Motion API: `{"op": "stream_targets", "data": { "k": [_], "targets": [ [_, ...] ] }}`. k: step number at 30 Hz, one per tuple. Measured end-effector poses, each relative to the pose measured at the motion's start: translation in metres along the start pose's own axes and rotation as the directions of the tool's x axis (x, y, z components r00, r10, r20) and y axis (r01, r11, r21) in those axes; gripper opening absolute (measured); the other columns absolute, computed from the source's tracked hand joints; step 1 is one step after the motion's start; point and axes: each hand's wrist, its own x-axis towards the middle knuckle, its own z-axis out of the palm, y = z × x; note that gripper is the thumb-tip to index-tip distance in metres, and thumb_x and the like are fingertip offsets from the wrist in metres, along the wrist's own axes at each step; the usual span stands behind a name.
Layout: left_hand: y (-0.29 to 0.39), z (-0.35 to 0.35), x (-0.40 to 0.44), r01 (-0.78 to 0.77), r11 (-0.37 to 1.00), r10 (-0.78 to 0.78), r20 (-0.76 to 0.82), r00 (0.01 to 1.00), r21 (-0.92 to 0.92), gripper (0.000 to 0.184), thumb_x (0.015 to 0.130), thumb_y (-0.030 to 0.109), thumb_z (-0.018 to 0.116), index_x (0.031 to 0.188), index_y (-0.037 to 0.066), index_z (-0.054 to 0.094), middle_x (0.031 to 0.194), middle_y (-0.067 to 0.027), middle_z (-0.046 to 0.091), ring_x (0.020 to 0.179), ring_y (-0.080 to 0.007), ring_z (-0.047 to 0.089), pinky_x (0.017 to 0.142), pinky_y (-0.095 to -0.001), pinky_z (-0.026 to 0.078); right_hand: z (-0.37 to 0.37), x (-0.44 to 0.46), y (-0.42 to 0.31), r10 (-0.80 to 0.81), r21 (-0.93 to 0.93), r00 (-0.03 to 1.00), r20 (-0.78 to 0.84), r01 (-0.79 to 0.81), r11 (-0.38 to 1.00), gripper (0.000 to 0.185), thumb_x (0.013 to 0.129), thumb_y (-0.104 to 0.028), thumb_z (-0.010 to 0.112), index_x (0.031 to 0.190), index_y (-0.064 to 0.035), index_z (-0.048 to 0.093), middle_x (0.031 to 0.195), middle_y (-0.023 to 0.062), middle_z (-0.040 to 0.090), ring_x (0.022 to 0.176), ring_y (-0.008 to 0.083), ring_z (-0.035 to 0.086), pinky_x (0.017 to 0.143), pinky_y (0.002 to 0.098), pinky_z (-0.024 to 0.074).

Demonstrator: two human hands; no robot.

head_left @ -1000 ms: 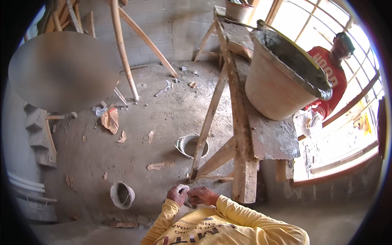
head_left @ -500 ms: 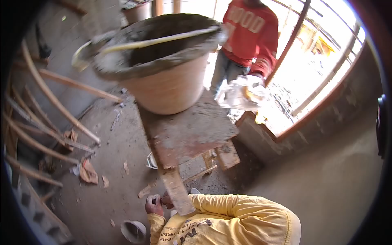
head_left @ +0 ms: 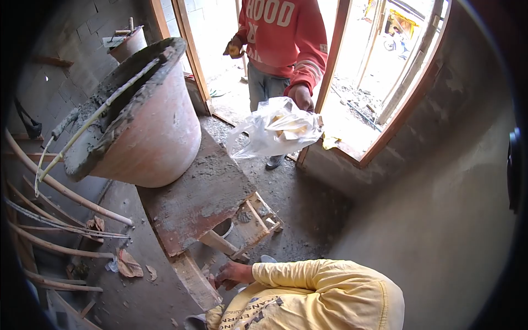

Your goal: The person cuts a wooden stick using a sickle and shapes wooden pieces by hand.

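Note:
My right hand (head_left: 234, 274) is low in the view beside the end of a wooden beam (head_left: 193, 279), its fingers curled together; what they hold, if anything, is too small to make out. Of my left hand, only a little may show at the right hand's fingertips; the beam hides the rest, so its state is unclear. Above them, a large mortar-crusted bucket (head_left: 157, 129) with a yellowish handle stands on a stained board (head_left: 201, 201). A co-worker in a red sweatshirt (head_left: 283, 36) holds out a clear plastic bag (head_left: 280, 127) with yellowish pieces inside.
The co-worker's other hand (head_left: 235, 48) holds a small yellowish item. A second bucket (head_left: 129, 45) stands at the back left. Bent poles (head_left: 71, 190) lean along the left. A framed window opening (head_left: 385, 82) and a plastered wall (head_left: 429, 203) are on the right.
The view has swung right and onto the co-worker, who is closer, with the bag held out over the board's side. My left hand has gone mostly behind the beam.

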Motion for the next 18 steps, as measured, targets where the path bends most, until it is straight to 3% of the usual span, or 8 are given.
{"op": "stream_targets", "data": {
  "k": [2,4,5,7,10,13,15,18],
  "targets": [
    [0.014,0.008,-0.007,0.017,0.998,-0.015,0.03,0.999,-0.063,0.023,0.094,0.02,0.061,0.109,0.004,0.057,0.081,-0.001,0.06,0.067,-0.0094,0.055,0.06,-0.0232,0.048,-0.008,-0.008,0.007,-0.242,-0.323,0.968,0.073,0.252,0.912,0.024,0.088,-0.021,0.065,0.096,0.0006,0.067,0.082,0.0093,0.059,0.077,0.0168,0.061,0.068,0.0385,0.0512],
    [0.026,0.016,-0.016,0.04,0.984,-0.023,0.097,0.995,-0.175,0.023,0.095,0.022,0.06,0.108,0.004,0.057,0.077,-0.0005,0.057,0.061,-0.0063,0.051,0.055,-0.0216,0.045,-0.013,-0.023,0.011,0.202,-0.141,0.979,-0.035,-0.205,0.968,0.034,0.088,-0.034,0.064,0.096,-0.0008,0.068,0.076,0.0096,0.059,0.071,0.0157,0.058,0.063,0.0377,0.0478],
    [0.016,0.015,-0.013,0.002,0.985,0.018,0.115,0.993,-0.172,0.022,0.094,0.018,0.06,0.108,0.003,0.056,0.076,-0.001,0.056,0.059,-0.0083,0.052,0.053,-0.0238,0.047,-0.017,-0.034,-0.002,0.198,-0.139,0.98,-0.033,-0.2,0.97,0.034,0.088,-0.034,0.064,0.096,-0.0008,0.068,0.076,0.0096,0.059,0.071,0.0157,0.058,0.063,0.0377,0.0478],
    [0.015,0.019,-0.024,0.077,0.971,-0.045,0.14,0.989,-0.227,0.022,0.093,0.017,0.06,0.109,0.002,0.055,0.076,-0.0011,0.056,0.06,-0.0095,0.053,0.054,-0.0248,0.048,-0.031,-0.067,-0.029,0.553,-0.097,0.832,-0.049,-0.555,0.826,0.04,0.083,-0.04,0.066,0.094,-0.0017,0.068,0.072,0.0101,0.06,0.069,0.0183,0.057,0.064,0.0378,0.0459],
    [0.012,0.024,-0.032,0.232,0.916,-0.174,0.195,0.965,-0.328,0.024,0.092,0.011,0.058,0.114,0.004,0.052,0.077,-0.0018,0.055,0.062,-0.013,0.058,0.057,-0.0285,0.053,-0.053,-0.11,0.043,0.475,-0.271,0.865,-0.16,-0.501,0.822,0.025,0.08,-0.025,0.061,0.089,-0.0033,0.068,0.083,0.0135,0.065,0.077,0.0226,0.061,0.067,0.0399,0.0467],
    [0.017,0.028,-0.037,0.399,0.81,-0.304,0.274,0.912,-0.43,0.026,0.092,0.01,0.059,0.117,0.009,0.052,0.078,-0.0025,0.056,0.063,-0.0136,0.058,0.06,-0.0315,0.055,-0.068,-0.148,0.082,0.18,-0.262,0.96,-0.214,-0.233,0.936,0.024,0.081,-0.025,0.06,0.085,-0.0024,0.066,0.078,0.0144,0.063,0.074,0.0227,0.06,0.065,0.0413,0.0449],
    [0.018,0.029,-0.034,0.5,0.688,-0.349,0.365,0.863,-0.526,0.032,0.088,0.011,0.064,0.118,0.011,0.052,0.078,-0.0026,0.055,0.066,-0.0169,0.061,0.063,-0.0347,0.058,-0.082,-0.152,0.044,0.415,-0.363,0.883,-0.219,-0.468,0.806,0.025,0.083,-0.027,0.061,0.082,-0.0013,0.063,0.078,0.0172,0.061,0.071,0.0264,0.058,0.064,0.0442,0.0431],
    [0.027,0.032,-0.028,0.544,0.621,-0.311,0.459,0.832,-0.564,0.033,0.088,0.008,0.064,0.118,0.013,0.051,0.077,-0.0028,0.054,0.071,-0.0163,0.058,0.068,-0.037,0.055,-0.082,-0.143,0.07,0.359,-0.338,0.894,-0.27,-0.437,0.833,0.028,0.085,-0.029,0.062,0.08,-0.0011,0.061,0.081,0.019,0.06,0.073,0.0291,0.058,0.065,0.046,0.0414]
  ]
}}
